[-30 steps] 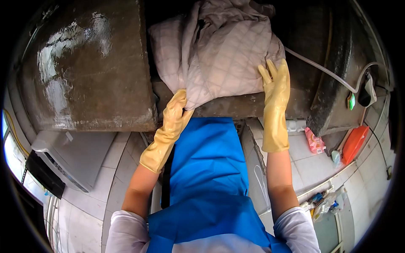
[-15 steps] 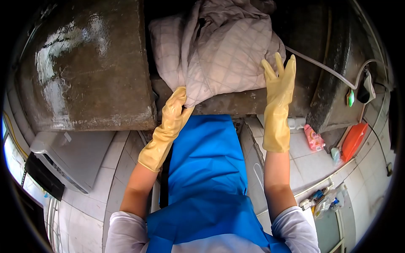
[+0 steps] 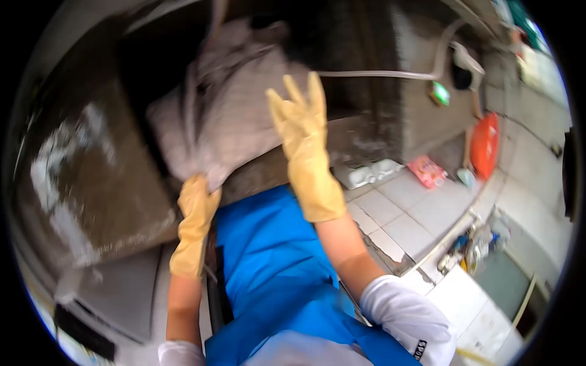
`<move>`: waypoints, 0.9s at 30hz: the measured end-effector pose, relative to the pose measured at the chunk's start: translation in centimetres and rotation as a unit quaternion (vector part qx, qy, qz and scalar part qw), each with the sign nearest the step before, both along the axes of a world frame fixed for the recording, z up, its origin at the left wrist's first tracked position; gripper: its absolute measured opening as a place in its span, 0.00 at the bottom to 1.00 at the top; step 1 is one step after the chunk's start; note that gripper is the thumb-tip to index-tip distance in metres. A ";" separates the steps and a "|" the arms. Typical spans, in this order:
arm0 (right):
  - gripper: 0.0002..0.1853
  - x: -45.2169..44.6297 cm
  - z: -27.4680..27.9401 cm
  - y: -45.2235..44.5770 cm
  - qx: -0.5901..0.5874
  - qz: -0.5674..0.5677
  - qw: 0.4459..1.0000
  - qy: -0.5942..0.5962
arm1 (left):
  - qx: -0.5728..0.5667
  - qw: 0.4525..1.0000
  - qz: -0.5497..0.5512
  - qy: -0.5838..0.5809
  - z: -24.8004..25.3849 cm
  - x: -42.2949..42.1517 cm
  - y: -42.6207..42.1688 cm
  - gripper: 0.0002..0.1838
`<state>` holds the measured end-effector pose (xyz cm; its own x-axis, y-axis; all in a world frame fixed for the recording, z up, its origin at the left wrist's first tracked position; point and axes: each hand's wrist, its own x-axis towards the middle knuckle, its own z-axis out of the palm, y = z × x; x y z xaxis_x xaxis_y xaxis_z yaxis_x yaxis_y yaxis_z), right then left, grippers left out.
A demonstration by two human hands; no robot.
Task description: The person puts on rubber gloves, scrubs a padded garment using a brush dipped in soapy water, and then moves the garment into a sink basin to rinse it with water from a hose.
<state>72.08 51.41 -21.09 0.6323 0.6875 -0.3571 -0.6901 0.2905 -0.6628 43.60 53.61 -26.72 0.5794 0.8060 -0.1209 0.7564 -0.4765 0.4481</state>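
A pinkish-grey quilted cloth (image 3: 238, 116) lies bunched over the edge of a dark concrete basin (image 3: 360, 137). My left hand (image 3: 196, 204), in a yellow rubber glove, pinches the cloth's lower corner. Over the cloth's right side is my right hand (image 3: 302, 125), gloved the same way, its fingers spread and holding nothing. I cannot tell whether that palm touches the fabric. Motion blurs the cloth's upper part.
A pale hose (image 3: 378, 74) runs right from behind the cloth. At left are a wet concrete slab (image 3: 116, 201) and a grey appliance (image 3: 116, 299). On the right are a pink pouch (image 3: 427, 172), an orange-red plastic item (image 3: 485, 146) and assorted bottles and bags (image 3: 473, 244).
The view has swung to the right, so the cloth and basin appear farther left and tilted. My left hand keeps its hold on the corner; my right hand stays spread.
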 end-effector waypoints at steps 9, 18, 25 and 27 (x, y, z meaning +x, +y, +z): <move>0.35 23.0 11.6 -10.7 -0.351 -0.272 0.861 -0.248 | 0.020 0.998 -0.032 -0.052 -1.5 -1.4 -1.2 0.20; 0.32 45.9 4.6 -17.3 -0.427 0.307 0.150 -0.837 | 0.032 0.999 0.016 -0.015 -1.7 -0.9 -2.5 0.21; 0.17 41.3 7.7 -11.6 -0.625 0.422 0.112 -0.647 | 0.088 0.995 0.023 -0.038 -2.6 -0.9 -3.2 0.25; 0.17 41.8 7.6 -12.5 -0.624 0.382 0.181 -0.657 | 0.092 0.994 0.030 -0.043 -2.7 -0.8 -3.3 0.26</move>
